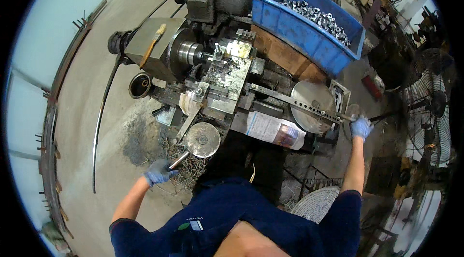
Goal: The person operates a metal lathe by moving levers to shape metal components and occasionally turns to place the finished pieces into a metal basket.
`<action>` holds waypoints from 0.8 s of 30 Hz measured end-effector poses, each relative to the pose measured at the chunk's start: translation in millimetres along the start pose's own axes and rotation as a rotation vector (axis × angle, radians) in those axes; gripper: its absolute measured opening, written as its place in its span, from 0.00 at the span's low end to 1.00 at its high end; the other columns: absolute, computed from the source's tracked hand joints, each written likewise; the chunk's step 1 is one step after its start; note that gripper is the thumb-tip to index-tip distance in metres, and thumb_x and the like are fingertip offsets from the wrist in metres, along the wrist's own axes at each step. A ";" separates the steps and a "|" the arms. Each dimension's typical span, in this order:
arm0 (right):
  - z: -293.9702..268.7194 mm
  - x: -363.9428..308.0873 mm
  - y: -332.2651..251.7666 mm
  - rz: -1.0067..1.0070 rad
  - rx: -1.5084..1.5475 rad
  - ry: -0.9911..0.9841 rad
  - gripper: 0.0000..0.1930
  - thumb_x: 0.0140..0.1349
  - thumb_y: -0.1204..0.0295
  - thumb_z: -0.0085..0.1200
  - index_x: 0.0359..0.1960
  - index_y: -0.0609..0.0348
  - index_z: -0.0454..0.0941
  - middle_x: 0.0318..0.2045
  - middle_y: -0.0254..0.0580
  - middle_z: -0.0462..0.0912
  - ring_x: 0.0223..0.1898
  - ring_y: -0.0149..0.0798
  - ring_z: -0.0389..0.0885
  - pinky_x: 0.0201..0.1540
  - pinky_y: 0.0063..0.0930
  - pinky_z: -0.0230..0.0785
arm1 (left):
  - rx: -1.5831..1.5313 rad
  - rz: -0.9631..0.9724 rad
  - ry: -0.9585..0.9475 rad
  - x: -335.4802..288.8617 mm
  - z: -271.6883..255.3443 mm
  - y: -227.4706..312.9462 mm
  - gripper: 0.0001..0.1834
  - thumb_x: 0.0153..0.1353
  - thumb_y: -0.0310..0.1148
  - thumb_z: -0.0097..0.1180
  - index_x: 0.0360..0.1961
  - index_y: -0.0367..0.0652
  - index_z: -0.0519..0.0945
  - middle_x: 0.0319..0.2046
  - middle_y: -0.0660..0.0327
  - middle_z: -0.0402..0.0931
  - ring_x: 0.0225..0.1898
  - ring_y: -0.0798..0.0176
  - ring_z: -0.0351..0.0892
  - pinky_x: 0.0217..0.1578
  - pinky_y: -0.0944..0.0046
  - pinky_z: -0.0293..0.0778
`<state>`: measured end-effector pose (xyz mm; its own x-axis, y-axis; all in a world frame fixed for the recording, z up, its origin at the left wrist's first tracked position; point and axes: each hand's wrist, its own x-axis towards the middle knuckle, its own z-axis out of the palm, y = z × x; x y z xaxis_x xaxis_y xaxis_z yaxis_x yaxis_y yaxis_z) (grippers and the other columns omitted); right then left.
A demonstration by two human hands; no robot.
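Hands set wide apart: your left hand (159, 173) is wrapped around a steel handle (179, 160) on your side of the chuck (189, 54), while your right hand (361, 127) is just beyond the outer end of a perforated bar (297, 103), its grip too small to tell. From the metal slide (227, 77) right of the chuck, that bar's long axis slants rightward and toward you, pointing near your right hand; your left is the nearer to the chuck.

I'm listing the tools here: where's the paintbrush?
In the head view's upper left, the paintbrush lies on the lathe's grey headstock, left of the chuck.
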<state>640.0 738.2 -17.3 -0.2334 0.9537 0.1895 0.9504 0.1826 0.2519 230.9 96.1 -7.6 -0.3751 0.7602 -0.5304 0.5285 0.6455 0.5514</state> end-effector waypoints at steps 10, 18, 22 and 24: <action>15.3 -118.1 -25.1 -0.141 0.310 0.245 0.32 0.49 0.49 0.58 0.49 0.64 0.74 0.56 0.55 0.70 0.59 0.55 0.64 0.65 0.44 0.48 | 0.010 -0.034 0.376 93.0 -71.9 -104.8 0.25 0.57 0.48 0.54 0.49 0.42 0.75 0.41 0.51 0.79 0.41 0.54 0.79 0.43 0.58 0.72; 4.8 -223.1 0.7 0.078 0.545 -0.205 0.25 0.48 0.51 0.61 0.38 0.61 0.81 0.37 0.52 0.82 0.42 0.49 0.79 0.50 0.36 0.69 | 0.472 -0.282 0.451 186.9 -95.1 -137.3 0.22 0.54 0.50 0.51 0.43 0.45 0.78 0.39 0.47 0.78 0.42 0.43 0.76 0.42 0.51 0.72; -5.4 -234.5 -11.8 0.105 0.641 -0.249 0.20 0.49 0.57 0.63 0.34 0.64 0.82 0.33 0.51 0.83 0.37 0.46 0.82 0.45 0.32 0.71 | 0.242 -0.426 0.782 240.6 -5.3 -177.6 0.21 0.54 0.51 0.50 0.38 0.46 0.78 0.38 0.48 0.78 0.43 0.43 0.77 0.42 0.50 0.72; 2.0 -227.1 -12.6 0.117 0.769 -0.250 0.19 0.49 0.58 0.63 0.33 0.64 0.82 0.32 0.51 0.83 0.36 0.46 0.82 0.44 0.32 0.72 | 0.152 -0.431 0.976 252.0 8.8 -195.5 0.20 0.55 0.50 0.49 0.36 0.45 0.79 0.36 0.49 0.79 0.42 0.45 0.77 0.41 0.50 0.73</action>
<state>681.4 519.9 -65.4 -0.1576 0.9853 -0.0657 0.8622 0.1049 -0.4956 39.8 160.7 -254.7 -0.9622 0.2448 0.1195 0.2707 0.9082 0.3192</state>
